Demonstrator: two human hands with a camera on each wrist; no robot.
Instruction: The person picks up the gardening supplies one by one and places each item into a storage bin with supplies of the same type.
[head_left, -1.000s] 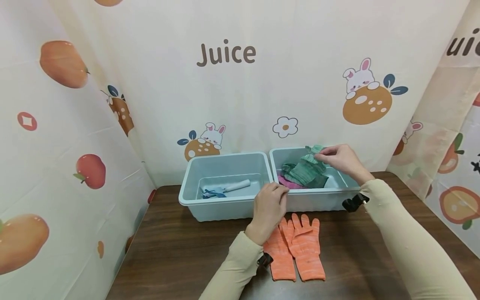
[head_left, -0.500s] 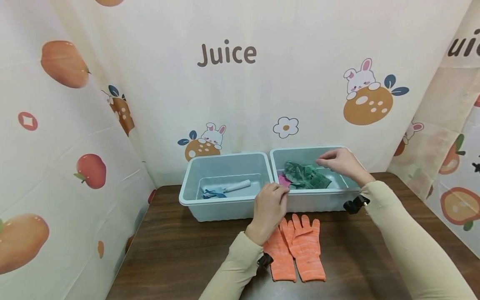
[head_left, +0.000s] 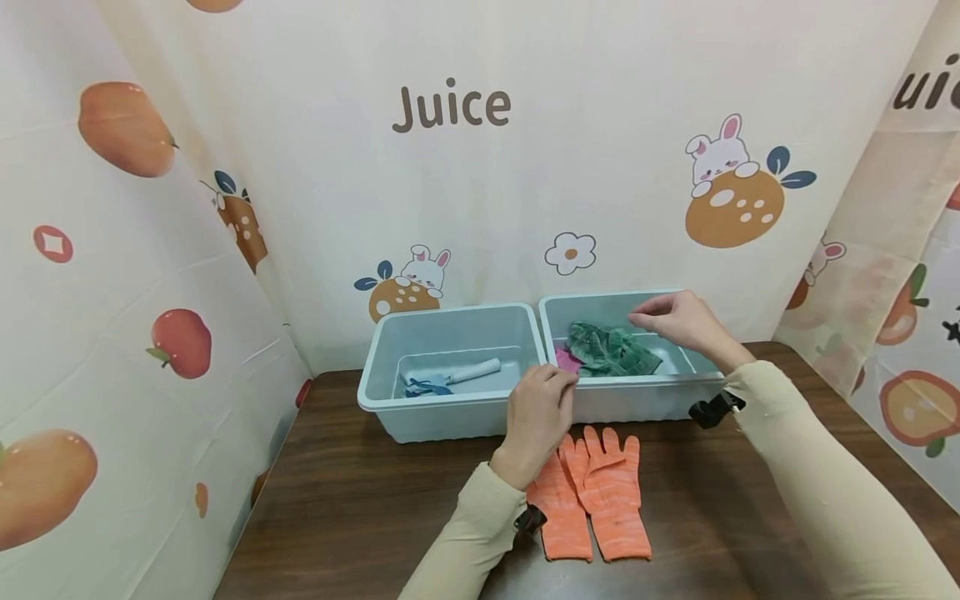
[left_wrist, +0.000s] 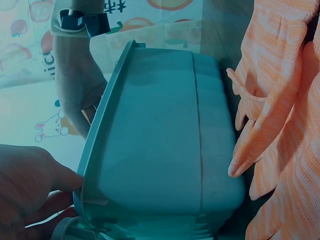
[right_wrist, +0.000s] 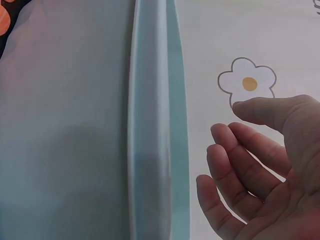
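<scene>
My left hand (head_left: 536, 421) pinches the front left rim of the right light-blue bin (head_left: 637, 403); in the left wrist view the thumb lies on the rim's outer side. Above that bin's inside hovers my right hand (head_left: 686, 321). Its fingers are loosely bent and hold nothing, with the thumb apart from them in the right wrist view. Below it in the bin lies a crumpled green fabric bundle (head_left: 611, 350), possibly gloves, over a pink piece (head_left: 567, 361). A pair of orange knit gloves (head_left: 618, 500) lies flat on the table, partly behind my left wrist.
Close beside on the left stands a second light-blue bin (head_left: 442, 421). Inside are a white rolled or tube-like item (head_left: 476, 370) and dark blue strips (head_left: 427, 388). A printed curtain (head_left: 465, 192) rises behind the brown table (head_left: 360, 500).
The green bundle has left my right hand and dropped flat into the right bin, leaving the fingers free. My left hand has stayed on the rim.
</scene>
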